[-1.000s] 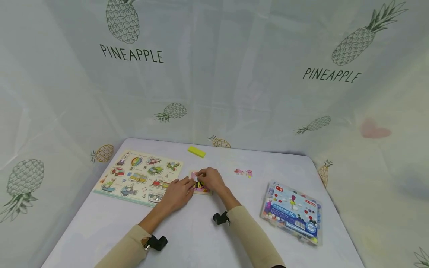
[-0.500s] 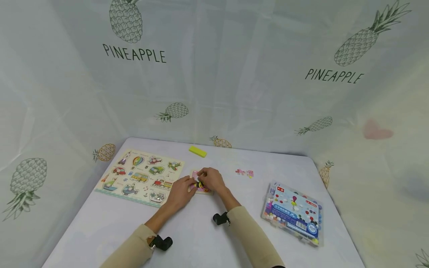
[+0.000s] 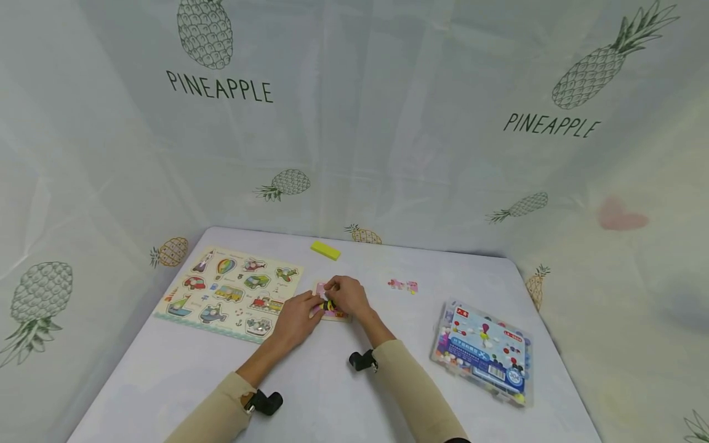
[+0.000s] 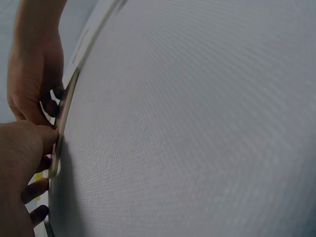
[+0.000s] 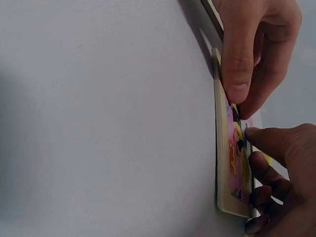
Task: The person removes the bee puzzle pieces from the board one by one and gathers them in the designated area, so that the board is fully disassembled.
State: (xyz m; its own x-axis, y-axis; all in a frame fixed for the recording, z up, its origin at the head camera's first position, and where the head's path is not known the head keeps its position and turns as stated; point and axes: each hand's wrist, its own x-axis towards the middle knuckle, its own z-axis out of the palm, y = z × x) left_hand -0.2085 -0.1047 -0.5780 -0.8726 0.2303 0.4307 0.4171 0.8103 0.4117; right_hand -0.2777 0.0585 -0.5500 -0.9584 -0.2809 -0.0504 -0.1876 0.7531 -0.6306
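Note:
A small wooden jigsaw puzzle (image 5: pixel 223 173) with a pink, yellow and black picture lies on the table between both hands. My left hand (image 3: pixel 296 317) comes in from its left, thumb and a finger touching the puzzle's face close together in the right wrist view. Opposite it, my right hand (image 3: pixel 348 296) touches the puzzle with a nearly straight finger, its other fingers bent near the far edge. Parts of the picture are hidden under the fingers. Two pink jigsaw pieces (image 3: pixel 396 284) lie to the right of the puzzle.
On the left lies a large board (image 3: pixel 166 311) of vehicle pictures, close to my left hand. A yellow block (image 3: pixel 325 250) is at the back of the white table (image 3: pixel 310 394). A clear plastic case (image 3: pixel 482 351) of coloured parts stands on the right.
My left hand has drawn its fingers in slightly at the puzzle's left side, and its forearm has shifted a little right. The right hand holds nearly the same place.

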